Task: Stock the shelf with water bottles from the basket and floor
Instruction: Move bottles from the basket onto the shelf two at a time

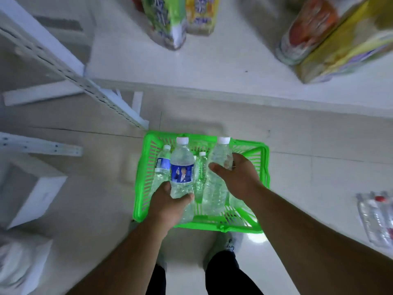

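A bright green plastic basket (263, 167) sits on the floor below me with several clear water bottles inside. My left hand (168, 205) grips the lower part of a blue-labelled water bottle (181, 165) with a white cap, held above the basket. My right hand (236, 177) is closed around a clear label-less bottle (221, 154), also white-capped. Between them a small green-tinted bottle (201, 173) and another blue-labelled bottle (162, 167) lie in the basket. The white shelf (212, 67) runs across the top of the view.
Colourful packaged drinks stand on the shelf: a green pack (165, 20), a yellow one (202, 13) and a yellow-orange pack (331, 39) at right. A slotted white shelf upright (89, 86) crosses at left. More plastic bottles (376, 218) lie on the floor at right. White boxes (32, 192) sit at left.
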`<action>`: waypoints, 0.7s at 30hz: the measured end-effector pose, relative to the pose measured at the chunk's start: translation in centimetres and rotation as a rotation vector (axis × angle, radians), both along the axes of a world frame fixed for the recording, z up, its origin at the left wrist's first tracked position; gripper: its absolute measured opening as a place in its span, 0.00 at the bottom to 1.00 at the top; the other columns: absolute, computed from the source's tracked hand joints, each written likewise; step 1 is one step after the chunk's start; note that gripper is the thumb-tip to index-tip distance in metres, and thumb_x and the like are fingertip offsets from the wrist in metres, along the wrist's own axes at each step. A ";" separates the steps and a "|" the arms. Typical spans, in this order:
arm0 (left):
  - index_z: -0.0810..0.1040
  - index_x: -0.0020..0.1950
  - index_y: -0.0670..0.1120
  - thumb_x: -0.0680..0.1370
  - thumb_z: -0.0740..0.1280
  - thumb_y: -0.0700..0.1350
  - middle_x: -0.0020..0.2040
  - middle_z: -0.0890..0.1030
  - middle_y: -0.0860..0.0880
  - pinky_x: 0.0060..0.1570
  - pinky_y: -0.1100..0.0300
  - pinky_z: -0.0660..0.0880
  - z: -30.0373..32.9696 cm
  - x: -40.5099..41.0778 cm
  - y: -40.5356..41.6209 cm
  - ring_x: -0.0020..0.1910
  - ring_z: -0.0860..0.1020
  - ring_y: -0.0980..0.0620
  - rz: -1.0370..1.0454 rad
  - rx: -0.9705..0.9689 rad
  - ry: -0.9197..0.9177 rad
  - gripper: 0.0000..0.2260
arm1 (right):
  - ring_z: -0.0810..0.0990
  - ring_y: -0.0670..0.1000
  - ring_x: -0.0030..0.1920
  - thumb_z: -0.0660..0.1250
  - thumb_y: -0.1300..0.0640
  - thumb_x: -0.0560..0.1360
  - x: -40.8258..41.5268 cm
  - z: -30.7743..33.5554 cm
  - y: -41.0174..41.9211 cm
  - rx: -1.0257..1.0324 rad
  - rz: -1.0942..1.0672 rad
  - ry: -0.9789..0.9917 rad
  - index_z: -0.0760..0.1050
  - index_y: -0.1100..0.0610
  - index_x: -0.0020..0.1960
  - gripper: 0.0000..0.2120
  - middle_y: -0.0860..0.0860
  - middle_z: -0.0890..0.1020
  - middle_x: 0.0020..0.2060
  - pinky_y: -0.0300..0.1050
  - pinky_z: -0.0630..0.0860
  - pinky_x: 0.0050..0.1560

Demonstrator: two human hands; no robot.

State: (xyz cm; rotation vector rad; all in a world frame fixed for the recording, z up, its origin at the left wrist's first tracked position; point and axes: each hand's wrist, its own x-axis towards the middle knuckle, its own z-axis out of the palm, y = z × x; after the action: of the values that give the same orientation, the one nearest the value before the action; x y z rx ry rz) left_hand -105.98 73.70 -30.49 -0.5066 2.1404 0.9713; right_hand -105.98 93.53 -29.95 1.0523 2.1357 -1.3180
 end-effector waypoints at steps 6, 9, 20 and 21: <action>0.78 0.55 0.49 0.68 0.77 0.52 0.49 0.81 0.53 0.47 0.60 0.70 18.1 0.7 -0.7 0.48 0.78 0.53 -0.046 0.129 0.120 0.19 | 0.74 0.36 0.25 0.76 0.42 0.69 0.6 19.0 0.1 0.031 0.027 0.153 0.76 0.48 0.42 0.13 0.37 0.77 0.24 0.31 0.68 0.29; 0.78 0.55 0.50 0.67 0.78 0.51 0.49 0.84 0.55 0.53 0.56 0.77 26.0 1.5 -2.0 0.49 0.81 0.55 -0.078 0.199 0.182 0.19 | 0.74 0.37 0.26 0.76 0.43 0.71 2.1 28.1 -0.7 0.059 0.049 0.250 0.76 0.50 0.43 0.13 0.34 0.75 0.24 0.28 0.65 0.28; 0.79 0.57 0.54 0.71 0.77 0.44 0.51 0.85 0.58 0.51 0.62 0.75 47.1 7.1 -7.1 0.50 0.82 0.60 -0.170 0.410 0.428 0.17 | 0.80 0.32 0.41 0.77 0.46 0.71 9.5 51.2 -5.0 0.101 0.039 0.560 0.80 0.49 0.56 0.16 0.41 0.85 0.43 0.25 0.70 0.36; 0.79 0.57 0.56 0.71 0.77 0.45 0.51 0.85 0.58 0.55 0.59 0.76 48.3 7.5 -7.4 0.52 0.82 0.59 -0.181 0.415 0.446 0.17 | 0.81 0.33 0.43 0.76 0.45 0.71 10.0 52.8 -5.2 0.104 0.045 0.589 0.79 0.48 0.59 0.19 0.41 0.85 0.44 0.25 0.70 0.37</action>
State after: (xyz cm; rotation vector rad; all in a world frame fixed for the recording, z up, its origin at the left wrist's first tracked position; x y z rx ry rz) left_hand -98.47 66.31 17.84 0.1188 2.2201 1.4784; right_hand -95.99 88.33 22.84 0.6986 2.6513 -1.6626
